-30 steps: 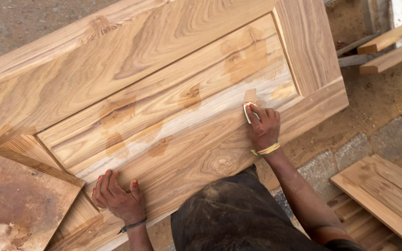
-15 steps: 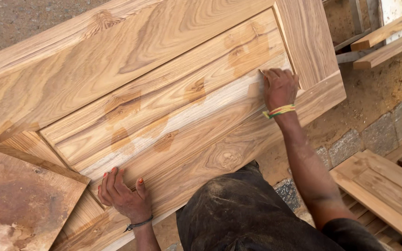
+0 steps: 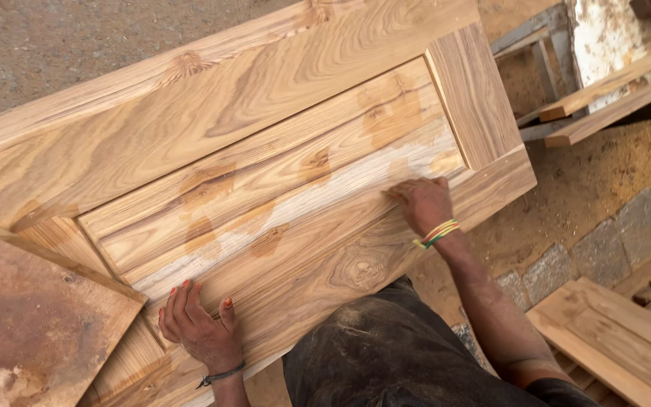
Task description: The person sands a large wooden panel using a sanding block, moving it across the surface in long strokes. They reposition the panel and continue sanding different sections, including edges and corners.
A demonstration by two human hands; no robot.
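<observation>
Across the sandy ground lies a large wooden door panel, tilted in view from lower left to upper right, its recessed middle field blotched with darker patches and one pale, whitish streak. The person's right hand presses palm-down on that recess, close to the lower right corner where the inner field meets the frame; the fingers are curled over and point left along the pale streak. Whether anything is held under them I cannot tell, since the back of the hand hides it. A band of yellow, green and red thread circles that wrist.

The left hand rests flat and spread on the panel's lower rail, near its left end, fingers fanned out and gripping nothing, with a dark cord bracelet at the wrist.

A rust-stained board lies at the lower left, touching the panel's corner. Planks rest at the upper right, well apart from the hands, and a slatted wooden piece lies at the lower right beside grey paving stones.
</observation>
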